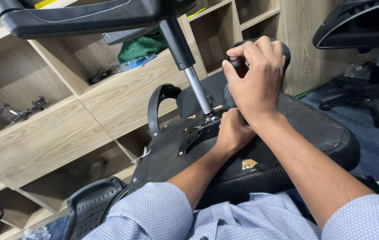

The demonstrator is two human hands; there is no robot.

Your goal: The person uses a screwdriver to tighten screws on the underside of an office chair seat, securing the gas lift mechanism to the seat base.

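Upturned chair seat (287,133) is lying across the person's lap, gas-lift column (196,84) sticking up from its middle. Right hand (256,75) is clenching a red-and-black tool handle (238,64) just right of the column. Left hand (231,133) is pressing at the column's foot; whether it is gripping anything, cannot tell. Risk: the tool could slip off the fastener and jab the left hand directly below it, or the seat could slide off the lap. Count: one seat, one column, one tool, two hands, one more chair (367,26) further right of the column.
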